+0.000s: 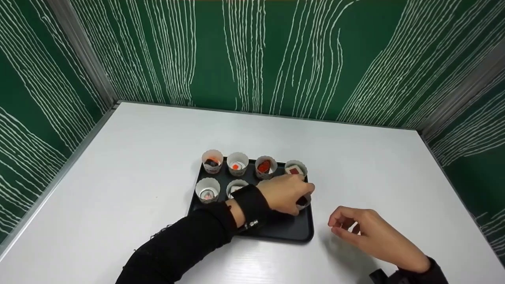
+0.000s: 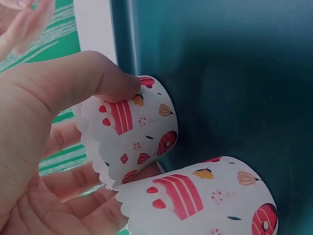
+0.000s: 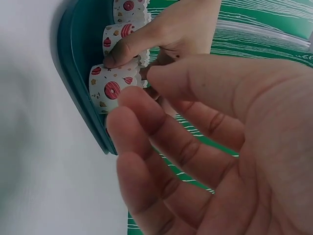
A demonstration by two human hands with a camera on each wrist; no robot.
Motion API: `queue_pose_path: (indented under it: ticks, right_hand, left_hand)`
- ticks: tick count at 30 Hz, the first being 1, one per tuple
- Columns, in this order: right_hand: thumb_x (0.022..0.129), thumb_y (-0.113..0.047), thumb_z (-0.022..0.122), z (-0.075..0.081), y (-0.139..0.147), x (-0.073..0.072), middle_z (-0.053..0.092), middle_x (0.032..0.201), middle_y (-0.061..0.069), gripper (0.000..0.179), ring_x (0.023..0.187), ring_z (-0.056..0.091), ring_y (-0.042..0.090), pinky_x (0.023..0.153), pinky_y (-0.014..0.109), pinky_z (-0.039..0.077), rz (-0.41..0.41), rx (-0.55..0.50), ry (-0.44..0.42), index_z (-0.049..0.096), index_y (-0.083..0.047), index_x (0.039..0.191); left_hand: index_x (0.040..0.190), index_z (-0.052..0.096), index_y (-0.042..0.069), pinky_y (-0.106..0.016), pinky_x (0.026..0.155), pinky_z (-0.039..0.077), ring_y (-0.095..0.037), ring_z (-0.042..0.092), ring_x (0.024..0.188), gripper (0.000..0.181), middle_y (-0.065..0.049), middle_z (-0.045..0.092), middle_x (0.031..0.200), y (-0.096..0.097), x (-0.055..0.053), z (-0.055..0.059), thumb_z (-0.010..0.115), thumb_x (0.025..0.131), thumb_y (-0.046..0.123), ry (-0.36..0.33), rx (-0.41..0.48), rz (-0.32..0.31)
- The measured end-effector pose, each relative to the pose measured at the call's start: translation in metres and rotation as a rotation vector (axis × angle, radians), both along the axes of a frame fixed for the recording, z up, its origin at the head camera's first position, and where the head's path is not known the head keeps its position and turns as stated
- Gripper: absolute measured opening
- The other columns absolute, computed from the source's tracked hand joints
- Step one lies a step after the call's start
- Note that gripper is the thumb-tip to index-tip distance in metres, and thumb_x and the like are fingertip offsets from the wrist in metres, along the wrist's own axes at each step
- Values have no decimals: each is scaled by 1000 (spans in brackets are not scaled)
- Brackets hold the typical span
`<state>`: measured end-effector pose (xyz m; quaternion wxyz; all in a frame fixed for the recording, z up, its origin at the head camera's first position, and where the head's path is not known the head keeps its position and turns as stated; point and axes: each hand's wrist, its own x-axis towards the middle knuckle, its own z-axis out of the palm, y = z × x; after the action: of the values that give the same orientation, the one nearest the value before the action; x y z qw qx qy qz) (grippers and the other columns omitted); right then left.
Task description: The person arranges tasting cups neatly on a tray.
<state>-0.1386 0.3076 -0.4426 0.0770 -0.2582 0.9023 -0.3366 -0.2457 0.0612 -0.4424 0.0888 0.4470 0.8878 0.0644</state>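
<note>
My left hand [image 1: 286,193] reaches across a black tray [image 1: 286,228] and grips a paper baking cup [image 1: 305,205] at the right end of its front row. In the left wrist view the thumb presses the wall of this cup [image 2: 142,122], printed with cakes and doughnuts, while the fingers lie behind it. Something dark shows inside the cup in the head view. Right of the tray, my right hand [image 1: 367,232] hovers above the white table with loosely curled fingers and holds nothing. A matching cup [image 2: 205,200] stands right beside the gripped one.
Several more cups with small sushi-like pieces stand in two rows, among them one with an orange-and-black piece [image 1: 213,161] and one with a red piece [image 1: 265,166]. The left forearm hides part of the front row. Green panels [image 1: 209,59] enclose the white table [image 1: 158,130].
</note>
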Motion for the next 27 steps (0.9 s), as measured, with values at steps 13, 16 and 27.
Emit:
queue_pose_path:
  ticks: [13, 16, 27]
  right_hand:
    - [104, -19, 72, 2, 1, -2, 74, 94, -10, 6, 84, 66, -2, 67, 23, 53, -9, 2, -17, 72, -25, 105]
    - [104, -20, 73, 6, 4, -4, 75, 96, -8, 5, 85, 67, -1, 67, 24, 55, -27, 13, -10, 73, -24, 107]
    - [100, -23, 78, 18, 8, -7, 75, 121, -9, 28, 106, 68, 1, 86, 26, 58, -206, 50, 198, 73, -24, 128]
  left_hand:
    - [140, 62, 16, -29, 85, 60, -16, 67, 104, 52, -8, 64, 128, -13, 9, 5, 81, 94, 30, 88, 101, -26]
    - [145, 60, 16, -30, 86, 61, -17, 67, 106, 55, -8, 63, 131, -23, 13, 11, 80, 96, 32, 97, 167, -12]
    - [146, 60, 12, -36, 85, 62, -24, 68, 104, 53, -11, 67, 125, -92, 19, 33, 78, 99, 30, 243, 391, 105]
